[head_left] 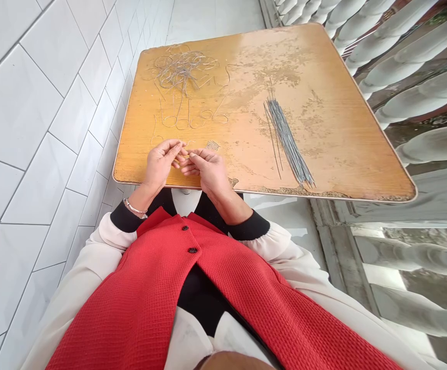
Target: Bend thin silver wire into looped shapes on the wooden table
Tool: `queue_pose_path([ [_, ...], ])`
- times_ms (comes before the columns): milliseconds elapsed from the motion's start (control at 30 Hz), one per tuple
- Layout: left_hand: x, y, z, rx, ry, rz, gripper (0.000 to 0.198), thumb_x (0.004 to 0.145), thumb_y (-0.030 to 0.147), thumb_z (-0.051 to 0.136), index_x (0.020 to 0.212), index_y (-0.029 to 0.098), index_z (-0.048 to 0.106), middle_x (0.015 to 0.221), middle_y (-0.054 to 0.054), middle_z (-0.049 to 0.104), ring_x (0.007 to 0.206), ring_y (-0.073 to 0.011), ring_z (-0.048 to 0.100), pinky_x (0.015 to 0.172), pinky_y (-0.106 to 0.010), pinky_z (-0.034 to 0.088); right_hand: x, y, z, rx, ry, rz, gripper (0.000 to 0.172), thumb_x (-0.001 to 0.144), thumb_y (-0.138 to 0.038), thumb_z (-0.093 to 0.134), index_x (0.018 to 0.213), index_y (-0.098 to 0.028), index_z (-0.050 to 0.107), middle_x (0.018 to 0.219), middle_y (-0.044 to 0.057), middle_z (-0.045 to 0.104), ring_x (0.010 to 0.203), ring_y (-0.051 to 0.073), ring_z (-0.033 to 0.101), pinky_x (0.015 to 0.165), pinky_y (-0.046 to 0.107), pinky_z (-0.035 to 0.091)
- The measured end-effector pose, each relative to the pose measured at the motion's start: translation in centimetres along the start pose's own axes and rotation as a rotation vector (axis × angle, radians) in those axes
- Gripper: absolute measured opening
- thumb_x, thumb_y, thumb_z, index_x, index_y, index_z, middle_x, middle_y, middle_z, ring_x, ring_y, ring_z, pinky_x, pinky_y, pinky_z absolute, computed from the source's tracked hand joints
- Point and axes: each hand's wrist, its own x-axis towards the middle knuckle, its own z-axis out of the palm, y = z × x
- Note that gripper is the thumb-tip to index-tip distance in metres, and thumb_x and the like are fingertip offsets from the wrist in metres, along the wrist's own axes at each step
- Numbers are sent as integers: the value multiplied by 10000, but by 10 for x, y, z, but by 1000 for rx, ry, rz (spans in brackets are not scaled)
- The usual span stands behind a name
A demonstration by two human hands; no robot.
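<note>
Over the near left part of the table, my left hand (162, 160) and my right hand (209, 168) are held close together, fingers curled in. Both pinch a thin wire (191, 142), of which only a short bent bit shows by the fingertips. Beyond them lie several bent wires (177, 121) with loops in them. A tangled heap of curled wires (181, 69) sits at the far left. To the right lies a bundle of straight grey wires (288, 141), with a few strands apart on its left side.
The worn wooden table (347, 128) has chipped patches and a crumbling near edge. A white tiled wall (50, 118) runs along the left. White balusters (412, 97) stand along the right.
</note>
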Motion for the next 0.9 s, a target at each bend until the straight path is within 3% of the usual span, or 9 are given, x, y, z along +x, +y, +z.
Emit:
queue_pose_path([
  [133,10,9,-15,81,-59,40,142,947,300,689,905,176,744,704,14,696,572,-43,607,529,-153,463,-2,-4,-7,-94,-112,-57,437,720,-523,843,968,-187,712,809,24,759,635,109,683,607,227,562],
  [233,15,18,-22,114,-163,34,122,912,289,732,901,172,766,672,16,690,547,-45,594,509,-155,455,1,-9,-10,-163,-53,-178,354,736,-490,838,886,-185,737,747,2,726,593,85,612,575,213,529],
  [333,16,21,-22,108,-206,28,103,901,262,737,927,169,771,671,16,697,545,-48,596,506,-161,455,4,-14,-10,-194,-18,-201,264,773,-427,821,780,-176,736,654,-14,677,531,72,557,526,201,502],
  [500,11,14,-20,94,-155,1,136,891,179,710,1022,161,741,769,-1,744,600,-53,639,533,-157,473,5,-19,-9,-121,8,-161,261,784,-420,821,784,-174,730,620,-11,672,489,80,581,501,202,521],
  [667,3,7,-15,150,-85,-18,130,861,73,661,938,155,726,779,1,739,605,-54,643,516,-154,453,6,-22,-8,-124,18,-137,258,796,-422,805,788,-178,719,615,-8,678,485,89,599,497,202,525],
  [900,-1,-2,-7,315,-56,141,165,859,75,638,887,178,764,745,9,719,613,-71,623,596,-195,502,8,-19,-5,-292,17,-245,212,832,-335,740,698,-173,708,536,-23,608,438,80,524,465,208,452],
])
